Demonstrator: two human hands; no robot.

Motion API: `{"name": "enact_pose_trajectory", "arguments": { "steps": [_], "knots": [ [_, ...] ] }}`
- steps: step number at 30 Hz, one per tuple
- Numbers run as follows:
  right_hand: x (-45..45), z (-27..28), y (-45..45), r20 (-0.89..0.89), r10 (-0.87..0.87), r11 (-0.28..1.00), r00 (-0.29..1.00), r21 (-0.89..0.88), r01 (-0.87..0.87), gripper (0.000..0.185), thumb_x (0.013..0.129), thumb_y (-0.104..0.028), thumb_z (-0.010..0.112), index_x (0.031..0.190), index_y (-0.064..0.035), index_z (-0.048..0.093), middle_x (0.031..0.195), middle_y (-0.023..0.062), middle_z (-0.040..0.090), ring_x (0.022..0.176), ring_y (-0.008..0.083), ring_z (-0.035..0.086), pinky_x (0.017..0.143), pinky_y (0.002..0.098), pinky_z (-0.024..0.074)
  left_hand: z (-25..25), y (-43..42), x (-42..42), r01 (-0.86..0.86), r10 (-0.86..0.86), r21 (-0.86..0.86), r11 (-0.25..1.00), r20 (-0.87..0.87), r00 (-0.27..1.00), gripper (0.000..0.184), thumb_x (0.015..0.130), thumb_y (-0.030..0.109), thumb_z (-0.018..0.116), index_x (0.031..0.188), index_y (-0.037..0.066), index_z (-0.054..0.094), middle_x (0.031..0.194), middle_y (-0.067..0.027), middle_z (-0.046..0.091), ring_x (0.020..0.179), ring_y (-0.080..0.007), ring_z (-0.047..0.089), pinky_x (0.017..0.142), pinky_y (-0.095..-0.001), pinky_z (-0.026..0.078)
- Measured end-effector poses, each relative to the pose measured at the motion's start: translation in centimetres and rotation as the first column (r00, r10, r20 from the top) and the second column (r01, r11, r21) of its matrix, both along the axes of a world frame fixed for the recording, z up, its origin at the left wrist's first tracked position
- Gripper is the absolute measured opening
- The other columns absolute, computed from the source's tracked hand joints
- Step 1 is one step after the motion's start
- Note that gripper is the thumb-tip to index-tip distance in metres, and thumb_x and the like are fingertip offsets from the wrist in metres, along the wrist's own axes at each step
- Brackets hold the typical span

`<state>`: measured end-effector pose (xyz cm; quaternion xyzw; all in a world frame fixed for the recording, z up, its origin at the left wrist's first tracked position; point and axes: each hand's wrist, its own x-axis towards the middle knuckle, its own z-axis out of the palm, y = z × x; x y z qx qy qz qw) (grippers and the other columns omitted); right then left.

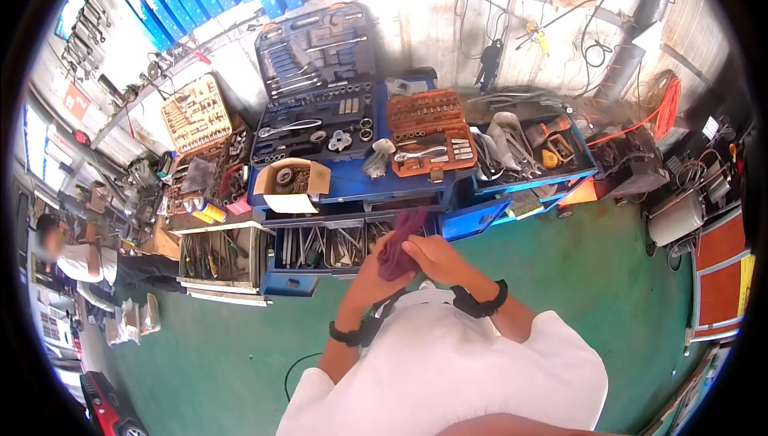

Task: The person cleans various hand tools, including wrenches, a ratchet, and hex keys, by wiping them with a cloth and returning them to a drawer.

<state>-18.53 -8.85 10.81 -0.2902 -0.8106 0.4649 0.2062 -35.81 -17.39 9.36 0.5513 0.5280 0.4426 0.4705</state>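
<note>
A dark purple cloth (394,258) is bunched between my two hands, in front of my white shirt. My left hand (370,282) is wrapped round it from the left and below. From the right, my right hand (438,258) presses on the cloth with its fingers partly hidden. Just beyond my hands an open drawer (320,248) holds several long metal tools. Above it on the blue workbench (364,188) are an open orange socket set case (432,158) and a large dark tool case (308,146) with sockets and a ratchet.
A cardboard box (290,200) of metal parts stands at the bench's front edge. A blue cabinet door (478,218) and another drawer (220,256) stick out. Wrenches fill a tray (512,152) on the right. At far left another person (88,264) is near a bench.
</note>
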Motion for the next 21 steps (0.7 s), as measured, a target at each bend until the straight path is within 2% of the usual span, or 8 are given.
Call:
{"name": "enact_pose_trajectory", "arguments": {
  "steps": [4,6,7,9,10,14,16,21],
  "knots": [
    [-0.4,-0.7,-0.4,-0.125,0.06,0.998,0.99,0.006,-0.06,0.034,0.104,-0.027,0.041,0.091,-0.0013,0.058,0.079,0.0222,0.062,0.075,0.0429,0.059,0.067,0.0492,0.0455,-0.5,0.1,-0.1,-0.042,0.042,0.035,0.998,-0.002,0.999,0.068,0.072,0.014,0.081,0.132,0.005,0.049,0.112,-0.011,0.064,0.103,-0.0231,0.063,0.091,-0.0359,0.05],
    [-0.1,-1.5,-0.5,0.058,0.13,0.986,0.99,0.097,-0.135,0.035,0.104,-0.029,0.039,0.091,-0.0021,0.058,0.079,0.0227,0.062,0.075,0.0433,0.059,0.068,0.0501,0.0468,-1.2,-0.1,-0.6,-0.082,0.117,0.112,0.99,-0.353,0.928,0.052,0.068,0.013,0.082,0.114,0.005,0.06,0.094,-0.0087,0.065,0.087,-0.0258,0.064,0.079,-0.0377,0.051],
    [0.1,-1.3,-0.3,0.051,0.128,0.986,0.99,0.104,-0.133,0.035,0.104,-0.029,0.039,0.091,-0.0021,0.058,0.079,0.0227,0.062,0.075,0.0433,0.059,0.068,0.0501,0.0468,-1.6,0.0,-0.8,-0.08,0.118,0.118,0.99,-0.359,0.926,0.052,0.068,0.013,0.082,0.114,0.005,0.06,0.094,-0.0087,0.065,0.087,-0.0258,0.064,0.079,-0.0377,0.051],
    [0.4,-0.6,-0.6,0.201,0.192,0.96,0.961,0.163,-0.226,0.038,0.104,-0.031,0.037,0.092,-0.0025,0.059,0.079,0.0225,0.062,0.076,0.0434,0.059,0.069,0.0505,0.0477,-2.2,-0.1,-1.0,-0.01,0.17,0.401,0.916,-0.365,0.916,0.05,0.062,0.013,0.083,0.107,0.004,0.062,0.091,-0.013,0.063,0.082,-0.031,0.063,0.073,-0.0372,0.05],
    [0.5,-0.4,-0.7,0.216,0.192,0.976,0.957,0.063,-0.21,0.037,0.104,-0.031,0.038,0.091,-0.0028,0.059,0.08,0.0219,0.061,0.077,0.0429,0.059,0.068,0.0505,0.0465,-2.2,-0.1,-0.8,0.024,0.202,0.47,0.883,-0.424,0.883,0.049,0.063,0.014,0.083,0.107,0.005,0.062,0.091,-0.0126,0.063,0.08,-0.0303,0.062,0.07,-0.0361,0.049],
    [1.5,1.8,-0.9,0.082,0.216,0.969,0.973,0.107,-0.224,0.036,0.104,-0.031,0.04,0.09,-0.0024,0.058,0.077,0.0209,0.06,0.074,0.0422,0.058,0.067,0.0493,0.045,-3.9,0.1,-0.8,-0.042,0.286,0.512,0.858,-0.408,0.867,0.049,0.064,0.013,0.083,0.107,0.004,0.062,0.092,-0.0128,0.064,0.082,-0.0298,0.063,0.073,-0.036,0.05],
    [2.3,2.9,-0.8,-0.006,0.26,0.959,0.966,0.117,-0.258,0.035,0.103,-0.031,0.042,0.089,-0.0024,0.056,0.074,0.0198,0.058,0.07,0.0411,0.056,0.064,0.0487,0.0426,-5.4,0.2,-0.9,-0.18,0.332,0.416,0.892,-0.33,0.884,0.047,0.064,0.012,0.081,0.106,0.007,0.064,0.09,-0.0116,0.065,0.081,-0.031,0.062,0.072,-0.0383,0.05],
    [3.0,1.9,-0.2,-0.048,0.236,0.958,0.971,0.178,-0.224,0.035,0.104,-0.032,0.042,0.088,-0.0024,0.054,0.071,0.019,0.053,0.067,0.0394,0.053,0.061,0.0476,0.0403,-5.3,-0.1,-0.6,-0.192,0.341,0.417,0.888,-0.32,0.884,0.046,0.064,0.011,0.081,0.106,0.005,0.064,0.092,-0.0119,0.065,0.083,-0.0293,0.063,0.075,-0.0367,0.051]
  ]
}}
